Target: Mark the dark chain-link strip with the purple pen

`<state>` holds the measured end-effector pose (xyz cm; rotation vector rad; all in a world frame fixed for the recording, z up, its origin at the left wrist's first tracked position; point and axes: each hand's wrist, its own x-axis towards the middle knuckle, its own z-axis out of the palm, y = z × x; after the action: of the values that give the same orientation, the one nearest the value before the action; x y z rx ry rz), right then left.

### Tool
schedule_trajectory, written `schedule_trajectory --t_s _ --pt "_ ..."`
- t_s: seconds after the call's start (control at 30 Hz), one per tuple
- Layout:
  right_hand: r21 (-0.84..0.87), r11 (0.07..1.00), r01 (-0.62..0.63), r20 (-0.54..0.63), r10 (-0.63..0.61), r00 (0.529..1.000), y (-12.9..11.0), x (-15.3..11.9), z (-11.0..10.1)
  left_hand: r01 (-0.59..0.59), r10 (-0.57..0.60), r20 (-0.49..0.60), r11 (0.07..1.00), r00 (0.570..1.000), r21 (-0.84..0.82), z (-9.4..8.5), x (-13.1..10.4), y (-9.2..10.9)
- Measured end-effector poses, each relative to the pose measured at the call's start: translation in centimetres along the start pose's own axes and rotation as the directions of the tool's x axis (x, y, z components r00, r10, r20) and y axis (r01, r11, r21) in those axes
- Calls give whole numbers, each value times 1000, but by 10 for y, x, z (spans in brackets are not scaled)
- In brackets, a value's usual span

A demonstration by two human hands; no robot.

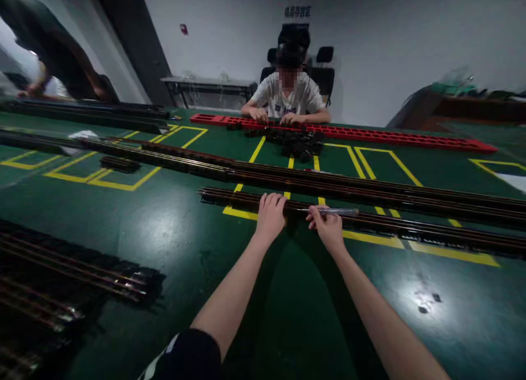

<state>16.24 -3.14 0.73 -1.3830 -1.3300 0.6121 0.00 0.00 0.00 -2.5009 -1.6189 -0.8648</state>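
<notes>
A long dark strip (238, 197) with copper-coloured lines along it lies across the green table in front of me. My left hand (272, 210) grips this strip near its left end, the fingers curled over its far edge. Close by on the right, my right hand (326, 226) holds a slim screwdriver (341, 211) with a clear handle. Its thin shaft points left, over the strip; whether the tip touches is too small to tell. Just beyond runs a longer bundle of similar dark strips (349, 189).
More dark strips (74, 265) lie at the lower left. Across the table, a person (290, 95) has both hands near a red slotted rail (411, 139) and a pile of black parts (302, 142). Another person (53, 46) stands at the far left. Small black pieces (436, 298) lie at right.
</notes>
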Motion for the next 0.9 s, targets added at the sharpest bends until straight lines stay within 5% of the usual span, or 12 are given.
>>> schedule_trajectory --t_s 0.57,0.9 --pt "-4 999 42 22 -42 999 -7 -4 3 226 -223 -86 974 971 27 -9 0 2" --pt "-43 996 73 -8 -73 997 -4 -5 4 56 -56 -58 998 997 -10 -7 -1 0"
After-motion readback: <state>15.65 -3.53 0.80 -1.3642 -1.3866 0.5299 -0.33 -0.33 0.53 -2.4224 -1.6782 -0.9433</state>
